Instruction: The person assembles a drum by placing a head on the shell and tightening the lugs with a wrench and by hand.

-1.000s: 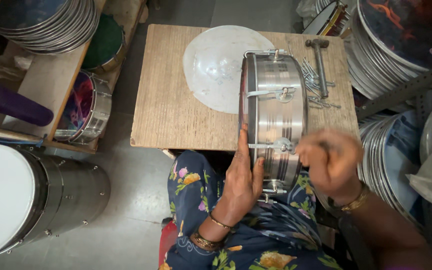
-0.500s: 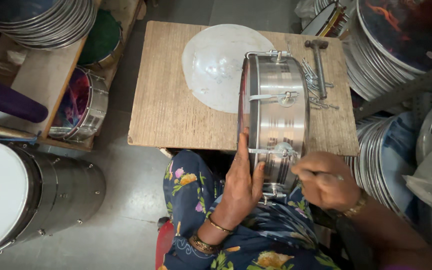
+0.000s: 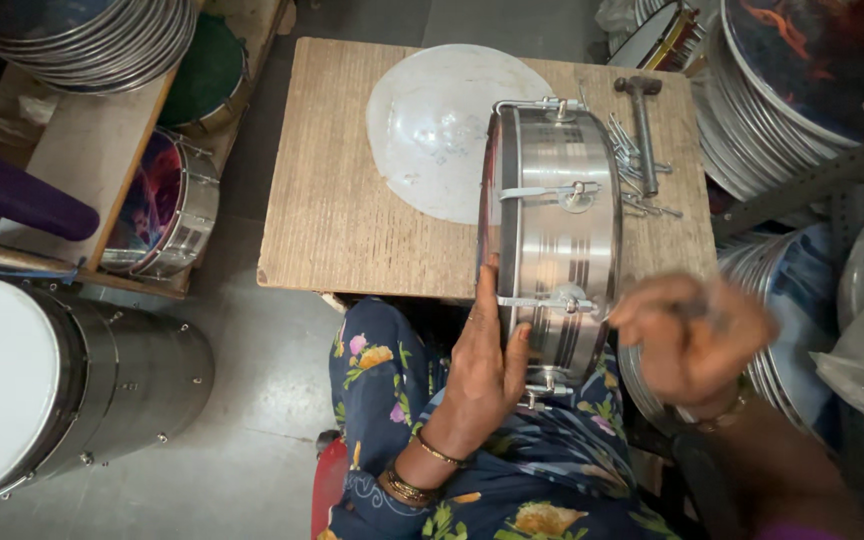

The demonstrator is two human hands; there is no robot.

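Starting at the far left, a tall white-headed drum (image 3: 47, 390) lies on its side on the floor, below a wooden shelf (image 3: 82, 160) that holds a purple tube (image 3: 12, 195), a stack of metal rings (image 3: 82, 40), a green-headed drum (image 3: 207, 75) and a drum with a printed head (image 3: 162, 205); these look stored out of the way rather than in use.

Further right, a small wooden table (image 3: 352, 220) stands at the seated person's knees. A loose round skin (image 3: 442, 130) lies flat on it, within easy reach.

A steel drum shell (image 3: 557, 230) stands on edge, its far side on the table and its near side over the person's lap, so that the tension lugs along its wall face up. The left hand (image 3: 487, 370) lies open and flat against the shell's left rim, fingers pointing away, seemingly to steady the shell upright.

Just beyond the shell, a hammer (image 3: 644, 130) and a scatter of tension rods (image 3: 637, 175) lie on the table's right part, close to the working hand.

The right hand (image 3: 697, 345) hovers beside the shell's right rim, near 1 lug (image 3: 567, 300). It is motion-blurred and looks loosely curled; whether it grips something I cannot tell.

At the far right, more stacked rings and drum heads (image 3: 802, 80) fill metal racks.
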